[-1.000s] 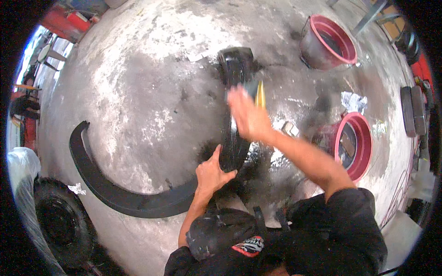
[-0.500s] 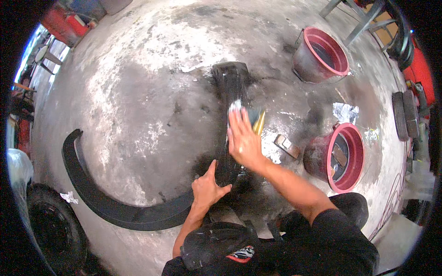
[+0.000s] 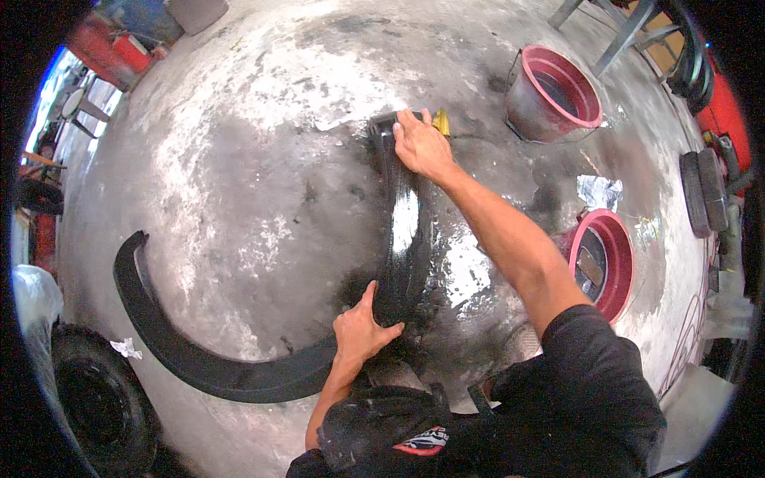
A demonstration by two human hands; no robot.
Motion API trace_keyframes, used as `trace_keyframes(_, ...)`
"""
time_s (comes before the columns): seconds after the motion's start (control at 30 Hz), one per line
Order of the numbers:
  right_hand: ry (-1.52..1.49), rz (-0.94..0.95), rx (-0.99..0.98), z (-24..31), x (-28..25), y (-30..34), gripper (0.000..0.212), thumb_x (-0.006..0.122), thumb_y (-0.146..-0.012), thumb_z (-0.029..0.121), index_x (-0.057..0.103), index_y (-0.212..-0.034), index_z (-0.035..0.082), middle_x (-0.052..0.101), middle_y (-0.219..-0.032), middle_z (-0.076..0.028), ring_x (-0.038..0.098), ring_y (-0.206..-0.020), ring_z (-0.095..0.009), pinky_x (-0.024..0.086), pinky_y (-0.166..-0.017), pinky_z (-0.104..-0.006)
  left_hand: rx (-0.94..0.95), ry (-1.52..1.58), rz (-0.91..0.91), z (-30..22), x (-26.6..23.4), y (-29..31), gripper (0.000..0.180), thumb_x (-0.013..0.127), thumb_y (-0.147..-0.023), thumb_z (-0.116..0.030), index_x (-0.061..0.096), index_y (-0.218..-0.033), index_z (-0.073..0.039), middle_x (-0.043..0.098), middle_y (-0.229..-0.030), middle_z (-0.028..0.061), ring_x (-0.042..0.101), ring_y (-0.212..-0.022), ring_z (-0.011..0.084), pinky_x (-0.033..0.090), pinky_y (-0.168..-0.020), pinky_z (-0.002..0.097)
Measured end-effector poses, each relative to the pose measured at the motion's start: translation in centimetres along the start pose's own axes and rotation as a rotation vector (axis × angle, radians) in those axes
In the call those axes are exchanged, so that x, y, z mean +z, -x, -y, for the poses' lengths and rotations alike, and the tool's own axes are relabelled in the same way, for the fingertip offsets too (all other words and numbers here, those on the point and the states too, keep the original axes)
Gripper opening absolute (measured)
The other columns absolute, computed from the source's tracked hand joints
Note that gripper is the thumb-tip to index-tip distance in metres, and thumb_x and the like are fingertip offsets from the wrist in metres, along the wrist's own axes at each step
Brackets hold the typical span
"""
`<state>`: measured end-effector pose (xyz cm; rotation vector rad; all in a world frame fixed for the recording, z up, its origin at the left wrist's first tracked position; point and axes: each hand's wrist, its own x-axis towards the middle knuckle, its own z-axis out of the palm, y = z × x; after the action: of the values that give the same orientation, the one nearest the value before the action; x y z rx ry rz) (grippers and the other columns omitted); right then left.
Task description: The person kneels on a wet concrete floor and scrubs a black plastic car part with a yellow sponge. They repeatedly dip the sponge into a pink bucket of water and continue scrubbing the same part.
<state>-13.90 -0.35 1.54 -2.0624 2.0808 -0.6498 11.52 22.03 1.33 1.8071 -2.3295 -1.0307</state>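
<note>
Wet concrete floor (image 3: pixel 263 159) carries a stiff, slippery-looking black fender trim (image 3: pixel 406 231): right hand (image 3: pixel 421 145) presses a yellow sponge (image 3: pixel 440 121) at its far end, left hand (image 3: pixel 362 327) grips the near end.

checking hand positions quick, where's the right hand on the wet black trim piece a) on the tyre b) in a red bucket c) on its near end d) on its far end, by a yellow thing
d: the right hand presses the far end of the wet black trim piece beside a yellow thing, while the left hand holds the near end.
</note>
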Motion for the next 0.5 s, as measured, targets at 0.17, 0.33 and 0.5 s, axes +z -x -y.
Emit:
trace_keyframes(0.17, 0.15, -0.069, -0.396, 3.8, -0.2, 11.9, 0.05, 0.054, -0.099, 0.024, 0.052, -0.143, 0.001, 0.053, -0.148, -0.016, 0.041, -0.143, -0.042, 0.04, -0.114, -0.0502, -0.007, 0.0, -0.026, 1.2, -0.3, 0.4, 0.104, 0.086, -0.061, -0.05, 0.048, -0.148, -0.007, 0.075, -0.099, 0.0203, 0.073, -0.085, 0.0374, 0.057, -0.077, 0.0466)
trace_keyframes(0.33, 0.129, -0.075, -0.18, 2.2, 0.2, 1.4, 0.049, 0.056, -0.098, 0.023, 0.053, -0.142, 0.0, 0.057, -0.144, -0.017, 0.043, -0.141, -0.043, 0.043, -0.111, -0.0496, -0.008, 0.003, 0.002, 0.2, 0.1, 0.0, 0.105, 0.086, -0.061, -0.051, 0.047, -0.148, -0.007, 0.075, -0.097, 0.0201, 0.073, -0.084, 0.0379, 0.057, -0.077, 0.0466)
trace_keyframes(0.5, 0.066, -0.194, -0.289, 4.2, 2.1, 5.6, 0.045, 0.056, -0.098, 0.023, 0.056, -0.137, 0.0, 0.058, -0.142, -0.017, 0.046, -0.138, -0.044, 0.044, -0.109, -0.0502, -0.014, -0.045, 0.002, 1.2, -0.6, 0.6, 0.104, 0.086, -0.062, -0.051, 0.047, -0.148, -0.008, 0.075, -0.097, 0.0205, 0.074, -0.084, 0.0368, 0.058, -0.076, 0.0463)
